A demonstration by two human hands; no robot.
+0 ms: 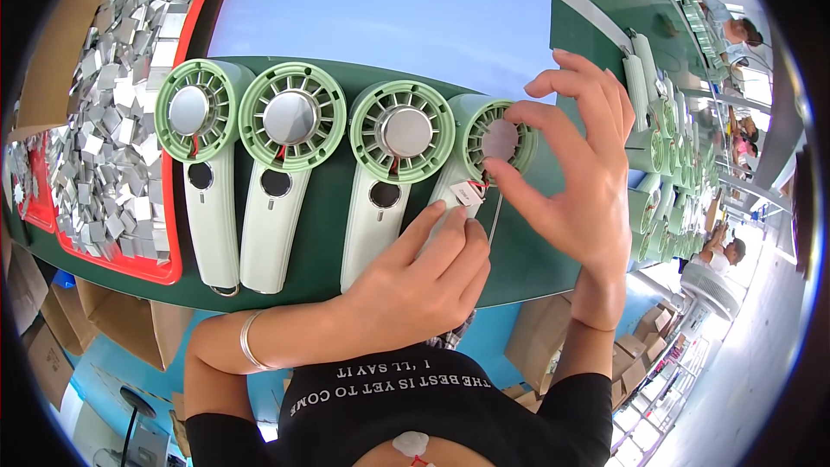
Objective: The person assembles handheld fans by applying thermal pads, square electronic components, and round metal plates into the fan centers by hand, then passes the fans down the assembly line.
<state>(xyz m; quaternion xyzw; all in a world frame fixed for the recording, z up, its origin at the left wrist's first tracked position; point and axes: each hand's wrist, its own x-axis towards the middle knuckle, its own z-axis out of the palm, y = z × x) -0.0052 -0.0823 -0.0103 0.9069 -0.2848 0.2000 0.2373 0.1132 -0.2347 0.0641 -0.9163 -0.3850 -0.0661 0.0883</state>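
Note:
Four pale green handheld fans lie in a row, heads away from me. The first fan (197,112), second fan (291,117) and third fan (403,131) each have a shiny round disc at the centre. My left hand (428,264) is closed over the handle of the rightmost fan (462,108). A small silver-white rectangular piece (468,194) with red and black wires sits at its fingertips. My right hand (575,164) pinches the round metal disc (500,138) on that fan's head between thumb and index finger, its other fingers raised.
A red tray (177,242) full of small silver metal pieces (117,130) stands left on the green table (545,246). A pale blue sheet (380,9) lies behind the fans. More green fans (661,147) are piled at right; people sit beyond. Cardboard boxes (130,320) stand below the table edge.

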